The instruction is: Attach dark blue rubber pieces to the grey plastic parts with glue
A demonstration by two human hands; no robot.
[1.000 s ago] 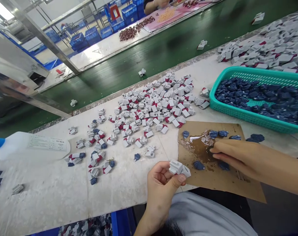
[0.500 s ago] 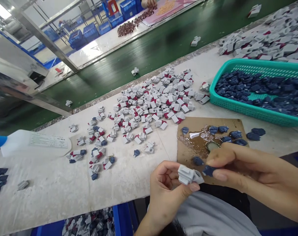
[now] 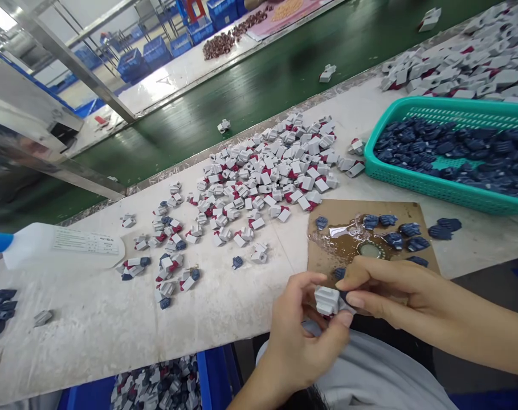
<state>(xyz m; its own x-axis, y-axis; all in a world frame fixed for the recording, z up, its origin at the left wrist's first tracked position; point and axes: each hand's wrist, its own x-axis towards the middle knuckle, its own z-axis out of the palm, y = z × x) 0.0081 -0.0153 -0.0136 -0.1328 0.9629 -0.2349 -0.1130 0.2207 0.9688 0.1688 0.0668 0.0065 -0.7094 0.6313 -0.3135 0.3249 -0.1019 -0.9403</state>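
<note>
Close to my body, my left hand [image 3: 306, 336] is closed around a light grey plastic part [image 3: 327, 300] with a stepped block at its end. My right hand [image 3: 378, 290] pinches a small dark blue piece [image 3: 343, 295] against that part's right side; fingers cover most of the piece. Just beyond the hands lies a brown cardboard sheet [image 3: 322, 250], wet with a clear shiny liquid and a round clear disc [image 3: 370, 249]. Several dark blue fist-shaped pieces [image 3: 410, 229] rest on the sheet.
A green basket [image 3: 451, 196] of dark blue pieces stands at right. Heaped grey-and-red parts [image 3: 267, 176] cover the table's middle. At left lies a white bottle [image 3: 66, 247] with a blue cap. Behind runs a green conveyor belt [image 3: 267, 94]; a blue bin [image 3: 213, 378] sits below the table edge.
My right hand has moved left, bringing the dark blue piece against the grey part. The grey part has turned slightly in my left hand. Parts on the belt have shifted left.
</note>
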